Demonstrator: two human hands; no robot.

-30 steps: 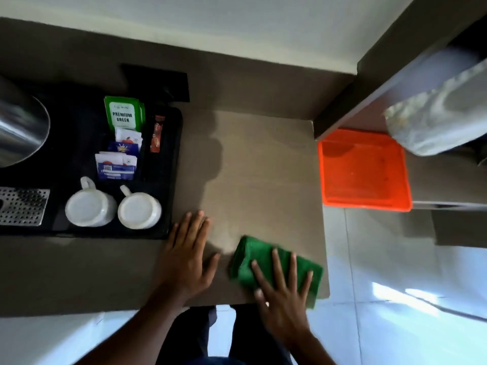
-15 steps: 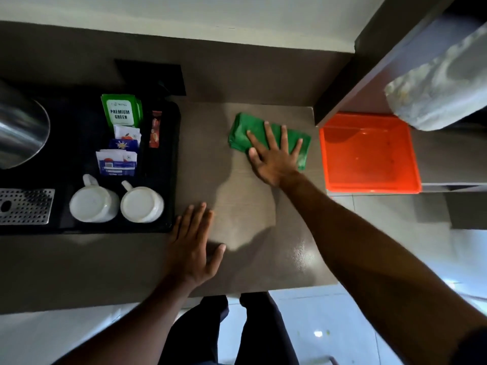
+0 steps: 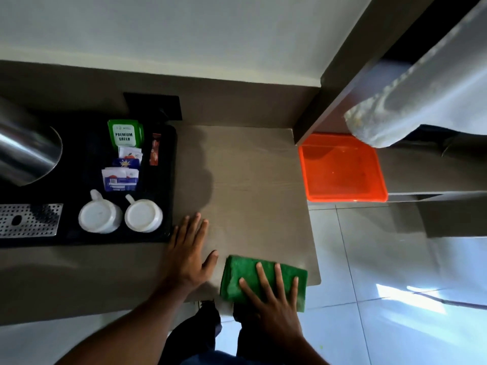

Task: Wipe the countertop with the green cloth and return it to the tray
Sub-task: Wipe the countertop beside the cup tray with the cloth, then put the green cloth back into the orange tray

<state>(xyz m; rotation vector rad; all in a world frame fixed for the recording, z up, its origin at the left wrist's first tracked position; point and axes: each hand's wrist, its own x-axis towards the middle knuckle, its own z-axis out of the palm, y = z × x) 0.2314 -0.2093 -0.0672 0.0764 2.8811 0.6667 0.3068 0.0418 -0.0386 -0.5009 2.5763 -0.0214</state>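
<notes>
While cups (image 3: 120,216) sit apart, left hand (image 3: 188,255) flanks cloth (image 3: 237,275).

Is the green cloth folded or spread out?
Folded: the green cloth is a compact thick pad with layered edges under the right hand.

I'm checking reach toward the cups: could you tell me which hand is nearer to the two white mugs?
Left. The left hand lies flat just right of the white mugs; the right hand presses the green cloth, farther right.
</notes>
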